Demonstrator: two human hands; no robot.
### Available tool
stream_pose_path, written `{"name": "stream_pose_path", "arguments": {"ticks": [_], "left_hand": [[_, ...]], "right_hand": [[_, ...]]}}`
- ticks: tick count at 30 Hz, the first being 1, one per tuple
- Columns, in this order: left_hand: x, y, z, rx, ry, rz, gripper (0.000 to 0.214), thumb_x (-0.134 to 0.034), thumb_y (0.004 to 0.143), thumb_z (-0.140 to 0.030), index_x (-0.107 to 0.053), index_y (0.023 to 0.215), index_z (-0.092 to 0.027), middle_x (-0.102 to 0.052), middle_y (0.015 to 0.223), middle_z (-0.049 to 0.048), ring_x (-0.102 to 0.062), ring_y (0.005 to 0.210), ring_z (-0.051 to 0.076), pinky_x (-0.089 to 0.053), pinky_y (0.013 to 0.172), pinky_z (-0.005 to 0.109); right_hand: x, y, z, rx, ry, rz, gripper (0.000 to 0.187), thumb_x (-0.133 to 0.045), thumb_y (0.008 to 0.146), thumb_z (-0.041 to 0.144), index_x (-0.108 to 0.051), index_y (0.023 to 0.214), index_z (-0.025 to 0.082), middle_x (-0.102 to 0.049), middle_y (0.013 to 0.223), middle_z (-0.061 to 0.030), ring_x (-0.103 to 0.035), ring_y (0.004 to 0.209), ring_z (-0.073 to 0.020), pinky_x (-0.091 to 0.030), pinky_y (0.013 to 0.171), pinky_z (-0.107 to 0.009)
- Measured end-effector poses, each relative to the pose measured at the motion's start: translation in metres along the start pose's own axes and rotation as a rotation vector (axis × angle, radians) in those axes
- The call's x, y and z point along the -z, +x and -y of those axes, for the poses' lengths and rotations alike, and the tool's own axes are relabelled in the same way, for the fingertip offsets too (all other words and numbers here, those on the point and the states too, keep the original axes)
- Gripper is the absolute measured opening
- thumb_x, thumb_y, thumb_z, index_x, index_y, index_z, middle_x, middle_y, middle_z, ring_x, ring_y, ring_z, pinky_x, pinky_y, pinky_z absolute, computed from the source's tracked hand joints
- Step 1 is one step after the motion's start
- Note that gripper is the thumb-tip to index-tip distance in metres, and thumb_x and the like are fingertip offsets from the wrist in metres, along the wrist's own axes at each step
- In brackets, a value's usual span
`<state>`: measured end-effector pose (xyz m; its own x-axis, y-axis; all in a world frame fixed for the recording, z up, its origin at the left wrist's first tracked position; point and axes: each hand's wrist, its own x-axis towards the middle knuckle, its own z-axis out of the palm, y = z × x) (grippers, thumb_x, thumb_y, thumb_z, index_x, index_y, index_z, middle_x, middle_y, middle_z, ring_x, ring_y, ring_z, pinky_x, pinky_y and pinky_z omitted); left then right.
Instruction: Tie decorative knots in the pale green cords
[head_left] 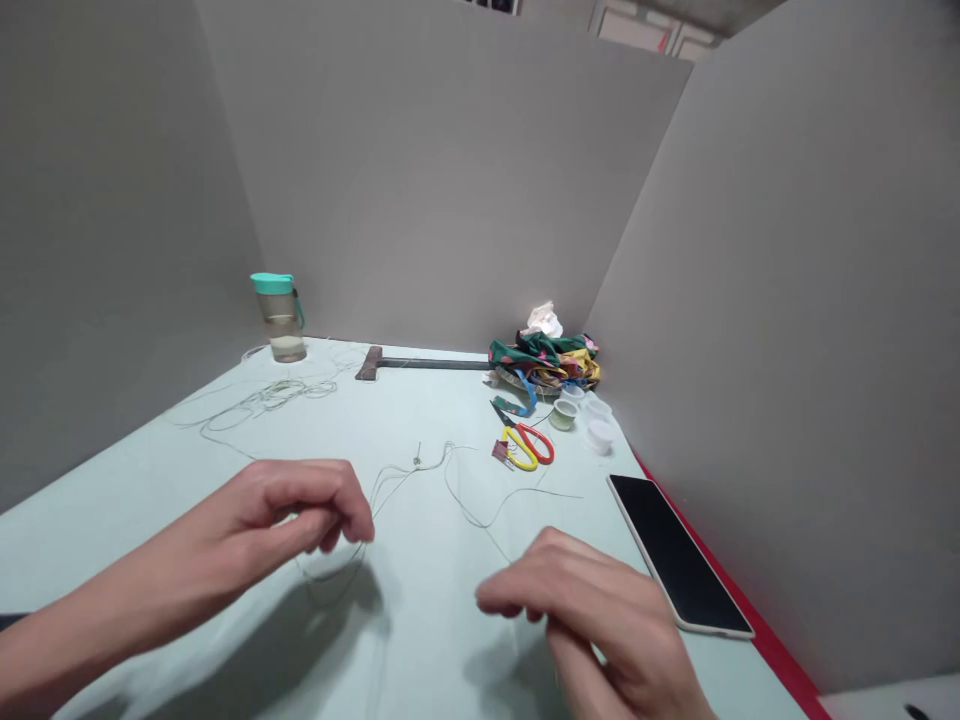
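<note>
Head view: the left hand [281, 515] and right hand [581, 610] hover above a pale green tabletop [420, 610], both partly closed with fingers curled. The left thumb and fingertips [334, 530] come together at the thin pale thread [390, 485], but the fingers hide the contact, so a grip on it cannot be confirmed. The right hand is loosely curled, its fingertips [487, 600] pointing left; it is cut off by the lower frame edge, and whether it holds anything cannot be determined. The thread lies in loose loops between the hands, with a small knot [416, 461] ahead of them; its fine strands fade against the tabletop and are hard to trace. A further tangle of thread [277, 395] lies at the far left. Beyond the hands are red-and-yellow-handled scissors [527, 447] and a small binder clip [501, 450]. A black-screened smartphone [675, 555] lies to the right. Markings on the panels [637, 30] above the grey partition are cut off and unreadable.
</note>
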<state>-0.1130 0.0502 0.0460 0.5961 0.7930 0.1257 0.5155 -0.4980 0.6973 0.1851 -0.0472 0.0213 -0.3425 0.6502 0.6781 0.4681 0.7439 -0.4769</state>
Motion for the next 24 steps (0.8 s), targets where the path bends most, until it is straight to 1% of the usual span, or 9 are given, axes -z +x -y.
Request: {"name": "stream_pose_path", "arguments": {"ticks": [3,5,6,8,11,14,17,21,24], "left_hand": [[-0.004,0.025,0.020,0.095,0.150,-0.058,0.036,-0.047,0.097,-0.043,-0.080,0.093,-0.028,-0.078,0.092,0.0039,-0.070,0.080,0.026,-0.054,0.068,0.037],[-0.014,0.041,0.035,0.145,0.265,-0.081,0.033,-0.052,0.101,-0.043,-0.079,0.105,-0.024,-0.076,0.101,0.0062,-0.069,0.083,0.026,-0.055,0.074,0.041],[-0.020,0.048,0.041,0.161,0.319,-0.085,0.030,-0.056,0.103,-0.042,-0.077,0.110,-0.021,-0.074,0.104,0.0067,-0.069,0.088,0.026,-0.056,0.079,0.044],[-0.032,0.060,0.050,0.169,0.414,-0.081,0.026,-0.065,0.103,-0.039,-0.073,0.117,-0.018,-0.072,0.107,0.0067,-0.069,0.099,0.027,-0.058,0.089,0.047],[-0.048,0.075,0.055,0.146,0.514,-0.048,0.022,-0.072,0.101,-0.035,-0.071,0.115,-0.018,-0.072,0.112,0.0069,-0.069,0.107,0.027,-0.060,0.092,0.047],[-0.059,0.083,0.056,0.126,0.578,-0.026,0.013,-0.073,0.101,-0.030,-0.071,0.106,-0.017,-0.072,0.109,0.0058,-0.070,0.103,0.025,-0.061,0.088,0.044],[-0.064,0.086,0.059,0.100,0.604,-0.023,0.010,-0.070,0.103,-0.025,-0.070,0.098,-0.017,-0.071,0.103,0.0039,-0.070,0.095,0.022,-0.062,0.083,0.040],[-0.065,0.083,0.069,0.046,0.578,-0.030,0.009,-0.069,0.102,-0.019,-0.068,0.094,-0.017,-0.069,0.098,0.0020,-0.068,0.089,0.020,-0.061,0.080,0.037],[-0.065,0.078,0.076,0.018,0.542,-0.035,0.011,-0.067,0.101,-0.015,-0.065,0.091,-0.017,-0.066,0.096,0.0011,-0.066,0.087,0.019,-0.060,0.078,0.036]], "right_hand": [[-0.006,0.024,-0.026,-0.127,-0.205,0.198,0.047,-0.045,0.084,-0.006,-0.071,0.110,0.023,-0.079,0.093,0.0006,-0.072,0.081,-0.0141,-0.059,0.072,-0.025],[-0.016,0.039,-0.051,-0.182,-0.297,0.236,0.041,-0.050,0.085,-0.006,-0.073,0.108,0.020,-0.080,0.096,-0.0022,-0.074,0.086,-0.0162,-0.060,0.082,-0.029],[-0.023,0.046,-0.063,-0.200,-0.334,0.257,0.037,-0.053,0.090,-0.004,-0.074,0.111,0.018,-0.080,0.101,-0.0049,-0.073,0.093,-0.0189,-0.059,0.090,-0.033],[-0.036,0.059,-0.086,-0.218,-0.420,0.302,0.023,-0.060,0.097,0.006,-0.073,0.114,0.015,-0.078,0.105,-0.0091,-0.071,0.103,-0.0242,-0.059,0.093,-0.040],[-0.058,0.072,-0.109,-0.194,-0.530,0.393,0.014,-0.069,0.100,0.016,-0.072,0.113,0.015,-0.074,0.111,-0.0072,-0.070,0.108,-0.0250,-0.060,0.092,-0.043],[-0.077,0.077,-0.121,-0.139,-0.620,0.457,0.011,-0.072,0.101,0.021,-0.072,0.110,0.016,-0.072,0.121,-0.0071,-0.069,0.113,-0.0251,-0.060,0.095,-0.045],[-0.091,0.075,-0.128,-0.091,-0.697,0.482,0.006,-0.070,0.101,0.017,-0.071,0.106,0.015,-0.072,0.114,-0.0055,-0.070,0.109,-0.0235,-0.060,0.095,-0.044],[-0.096,0.067,-0.133,-0.030,-0.752,0.483,0.002,-0.068,0.100,0.014,-0.068,0.101,0.015,-0.069,0.102,-0.0030,-0.066,0.099,-0.0220,-0.056,0.090,-0.040],[-0.093,0.061,-0.129,0.003,-0.752,0.466,0.009,-0.065,0.097,0.008,-0.064,0.099,0.016,-0.066,0.100,-0.0044,-0.060,0.093,-0.0222,-0.049,0.084,-0.038]]}}
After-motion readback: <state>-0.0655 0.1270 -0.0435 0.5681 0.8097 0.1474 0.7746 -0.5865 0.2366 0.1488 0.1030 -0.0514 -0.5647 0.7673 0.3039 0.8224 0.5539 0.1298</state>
